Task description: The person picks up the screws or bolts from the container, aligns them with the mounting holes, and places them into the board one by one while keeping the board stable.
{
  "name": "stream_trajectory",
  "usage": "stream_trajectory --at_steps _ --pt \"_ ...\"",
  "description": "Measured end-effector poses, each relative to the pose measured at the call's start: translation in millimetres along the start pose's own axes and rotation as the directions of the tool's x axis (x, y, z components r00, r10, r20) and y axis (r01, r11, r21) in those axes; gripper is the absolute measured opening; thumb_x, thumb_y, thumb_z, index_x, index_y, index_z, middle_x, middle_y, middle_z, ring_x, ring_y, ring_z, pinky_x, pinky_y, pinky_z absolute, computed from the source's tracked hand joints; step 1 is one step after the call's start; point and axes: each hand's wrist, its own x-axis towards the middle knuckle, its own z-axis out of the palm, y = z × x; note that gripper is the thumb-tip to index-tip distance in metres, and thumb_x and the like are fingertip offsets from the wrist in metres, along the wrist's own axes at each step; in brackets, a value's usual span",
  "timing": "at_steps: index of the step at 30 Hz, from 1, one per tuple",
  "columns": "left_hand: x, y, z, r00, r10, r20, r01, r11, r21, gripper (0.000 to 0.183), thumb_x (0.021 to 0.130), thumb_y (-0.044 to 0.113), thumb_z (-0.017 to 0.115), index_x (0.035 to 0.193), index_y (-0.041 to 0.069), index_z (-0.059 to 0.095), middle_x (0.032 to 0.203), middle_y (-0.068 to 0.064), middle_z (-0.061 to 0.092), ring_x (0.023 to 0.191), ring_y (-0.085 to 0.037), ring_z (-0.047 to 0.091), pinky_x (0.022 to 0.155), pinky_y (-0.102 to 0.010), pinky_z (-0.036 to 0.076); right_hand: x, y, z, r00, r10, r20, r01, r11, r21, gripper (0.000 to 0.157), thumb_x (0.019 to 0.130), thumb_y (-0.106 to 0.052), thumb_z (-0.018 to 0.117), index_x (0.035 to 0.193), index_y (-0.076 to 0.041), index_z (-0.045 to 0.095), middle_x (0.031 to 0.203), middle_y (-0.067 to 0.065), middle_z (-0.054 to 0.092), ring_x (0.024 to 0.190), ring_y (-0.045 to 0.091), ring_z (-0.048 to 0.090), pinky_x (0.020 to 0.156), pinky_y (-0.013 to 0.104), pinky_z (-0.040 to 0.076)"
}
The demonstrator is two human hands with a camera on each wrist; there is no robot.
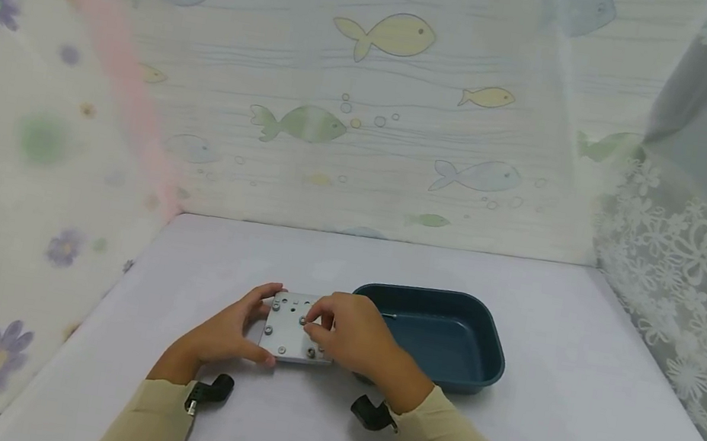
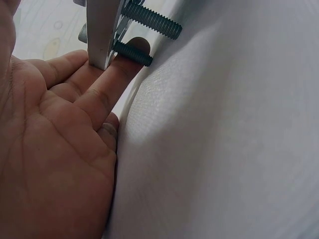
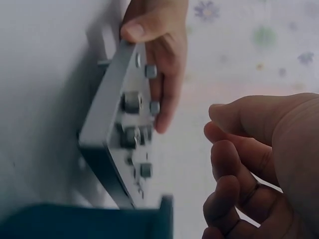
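The left hand (image 1: 230,334) clamps the plate (image 1: 290,331) at nine o'clock, presumably steadying it above its bolts (image 2: 153,21). The right hand (image 1: 355,332) hovers, fingers bunched; whether it pinches anything, I can't tell. The tray (image 1: 454,348) sits at the plate's three o'clock, probably for easy reach.

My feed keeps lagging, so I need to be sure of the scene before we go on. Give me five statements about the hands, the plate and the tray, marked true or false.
1. The left hand holds the metal plate. True.
2. The right hand is far from the plate, over the tray. False: its thumb and forefinger are over the plate.
3. Threaded bolt shanks stick out of the plate's underside. True.
4. The dark blue tray stands left of the plate. False: it stands to the right.
5. Both sleeves are beige. True.
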Motion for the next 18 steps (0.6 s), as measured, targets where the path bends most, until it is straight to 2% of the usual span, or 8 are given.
stream_trajectory --at_steps 5,13,18 --pt "-0.1 0.2 -1.0 1.000 0.002 -0.002 -0.002 1.000 -0.005 0.125 0.062 0.026 0.099 0.163 0.025 0.024 0.145 -0.005 0.062 0.145 -0.026 0.042 0.122 -0.064 0.011 1 7 -12.6 1.000 0.005 -0.004 -0.005 1.000 -0.019 0.007 0.095 -0.027 0.074 0.100 -0.026 0.078 0.075 -0.013 0.059 0.068 0.008 0.053 0.061 0.025 0.044" --pt "-0.1 1.0 -0.2 1.000 -0.010 0.000 0.010 1.000 -0.008 0.127 0.062 0.026 0.099 0.163 0.026 0.023 0.149 -0.006 0.058 0.148 -0.027 0.040 0.123 -0.064 0.007 1 24 -21.2 0.999 0.033 -0.003 -0.033 0.999 -0.015 0.005 0.095 -0.027 0.074 0.097 -0.027 0.078 0.073 -0.012 0.059 0.067 0.008 0.054 0.061 0.026 0.045" --pt "-0.8 1.5 1.0 1.000 -0.006 0.001 0.006 1.000 -0.021 0.128 0.061 0.025 0.100 0.163 0.025 0.023 0.149 -0.006 0.058 0.148 -0.028 0.040 0.124 -0.064 0.006 1 35 -27.9 0.999 0.053 0.013 -0.053 0.997 0.053 0.005 0.094 -0.026 0.075 0.097 -0.025 0.078 0.077 -0.012 0.063 0.073 0.010 0.057 0.066 0.028 0.048"
